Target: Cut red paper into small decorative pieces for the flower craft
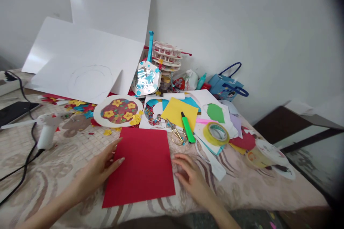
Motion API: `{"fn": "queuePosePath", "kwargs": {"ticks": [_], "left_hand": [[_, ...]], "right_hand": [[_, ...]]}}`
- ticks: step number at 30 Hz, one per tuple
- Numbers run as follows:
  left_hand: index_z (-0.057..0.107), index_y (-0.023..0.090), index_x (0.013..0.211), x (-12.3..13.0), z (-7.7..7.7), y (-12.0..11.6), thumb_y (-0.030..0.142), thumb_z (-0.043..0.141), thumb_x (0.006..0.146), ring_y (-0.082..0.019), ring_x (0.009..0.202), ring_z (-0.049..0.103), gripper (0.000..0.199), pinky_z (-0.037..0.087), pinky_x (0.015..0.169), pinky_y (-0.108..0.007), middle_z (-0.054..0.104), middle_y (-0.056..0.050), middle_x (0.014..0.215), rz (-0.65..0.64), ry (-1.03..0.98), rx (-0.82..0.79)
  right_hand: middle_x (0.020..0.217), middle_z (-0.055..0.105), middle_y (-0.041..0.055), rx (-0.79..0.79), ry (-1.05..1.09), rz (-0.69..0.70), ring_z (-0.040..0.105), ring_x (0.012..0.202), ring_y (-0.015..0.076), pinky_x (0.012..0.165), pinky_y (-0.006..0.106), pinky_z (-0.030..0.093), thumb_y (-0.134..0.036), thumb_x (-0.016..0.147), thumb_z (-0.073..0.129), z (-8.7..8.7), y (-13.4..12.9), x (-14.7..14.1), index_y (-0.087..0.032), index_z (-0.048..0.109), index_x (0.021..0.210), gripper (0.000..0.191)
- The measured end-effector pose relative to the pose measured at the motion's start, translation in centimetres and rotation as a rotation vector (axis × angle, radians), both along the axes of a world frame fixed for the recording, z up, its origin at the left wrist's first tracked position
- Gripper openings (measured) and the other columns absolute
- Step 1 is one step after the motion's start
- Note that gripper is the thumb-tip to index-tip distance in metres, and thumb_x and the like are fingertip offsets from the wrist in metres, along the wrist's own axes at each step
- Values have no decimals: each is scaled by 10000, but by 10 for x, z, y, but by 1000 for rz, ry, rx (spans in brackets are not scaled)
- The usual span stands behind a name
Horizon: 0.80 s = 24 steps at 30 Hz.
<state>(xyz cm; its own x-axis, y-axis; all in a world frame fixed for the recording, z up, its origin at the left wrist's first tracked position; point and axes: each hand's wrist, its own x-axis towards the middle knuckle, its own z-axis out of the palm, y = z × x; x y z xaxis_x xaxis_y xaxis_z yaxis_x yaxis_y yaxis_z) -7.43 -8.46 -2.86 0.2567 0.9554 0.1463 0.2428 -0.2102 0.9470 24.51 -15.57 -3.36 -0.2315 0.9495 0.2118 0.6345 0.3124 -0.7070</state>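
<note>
A red sheet of paper [142, 168] lies flat on the patterned tablecloth, between both hands. My left hand [103, 166] rests at the sheet's left edge, fingers apart, its thumb over the red surface. Near the right edge is my right hand [189, 177], its fingers curved and apart with nothing held. Just beyond the sheet are gold-handled scissors [177, 136], a green marker [188, 128] with a black tip, and a yellow sheet [178, 111]. A roll of yellow tape [215, 133] sits to their right.
A white glue gun [47, 132] with a black cable stands at the left, near a dark phone [17, 112]. Large white boards [86, 61] lean on the wall. A flower-decorated oval [118, 111], a layered paper piece [166, 55] and a blue bag [223, 86] are behind.
</note>
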Motion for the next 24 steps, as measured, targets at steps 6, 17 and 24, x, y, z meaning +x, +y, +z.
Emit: {"fn": "queuePosePath", "kwargs": {"ticks": [6, 17, 24], "left_hand": [[415, 314, 1282, -28, 4, -32, 356, 510, 816, -262, 1140, 516, 478, 465, 916, -394, 466, -48, 1333, 20, 602, 414], [397, 308, 1318, -36, -21, -53, 396, 590, 762, -264, 1182, 480, 594, 441, 954, -382, 485, -36, 1330, -267, 815, 596], [402, 291, 1312, -32, -17, -53, 362, 590, 765, -260, 1170, 491, 582, 449, 945, -393, 510, -51, 1306, -255, 763, 606]], "right_hand": [[1227, 486, 80, 145, -121, 84, 448, 1161, 209, 954, 392, 420, -100, 820, 448, -2, -9, -2, -264, 501, 1187, 406], [1234, 525, 78, 11, -212, 301, 427, 1194, 210, 1011, 396, 361, -337, 780, 616, 18, -20, -4, -233, 520, 1180, 425], [1212, 543, 70, 124, -201, 281, 417, 1202, 205, 1000, 412, 367, -228, 843, 540, 7, -20, -5, -235, 534, 1134, 291]]}}
